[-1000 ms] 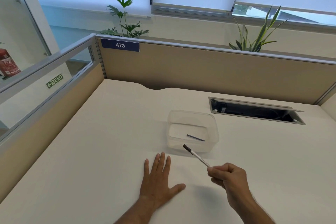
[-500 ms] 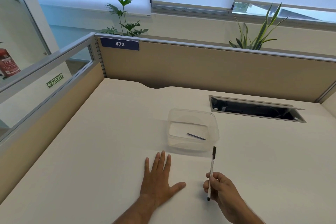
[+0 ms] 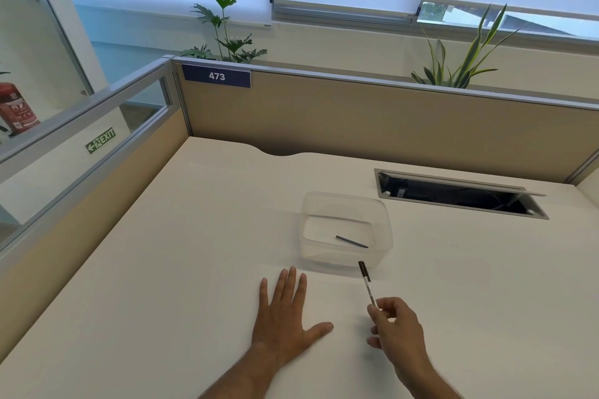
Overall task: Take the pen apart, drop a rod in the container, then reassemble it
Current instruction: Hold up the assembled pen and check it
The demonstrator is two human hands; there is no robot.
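A white pen [image 3: 366, 283] with a black cap points away from me, toward the container, its near end pinched in the fingers of my right hand [image 3: 397, 329]. The clear plastic container [image 3: 384, 220] stands on the desk just beyond the pen's tip. Inside it lies a thin dark rod [image 3: 351, 241], flat on the bottom. My left hand [image 3: 285, 312] rests palm down on the desk, fingers spread, holding nothing, to the left of the pen.
The cream desk [image 3: 194, 269] is walled by beige partitions at the back and left. An open cable hatch [image 3: 460, 194] is sunk into the desk at the back right. Two plants rise behind the back partition.
My right hand has swung the pen from leaning left, to upright, to pointing at the container again, with the hand shifting slightly. My left hand stayed flat.
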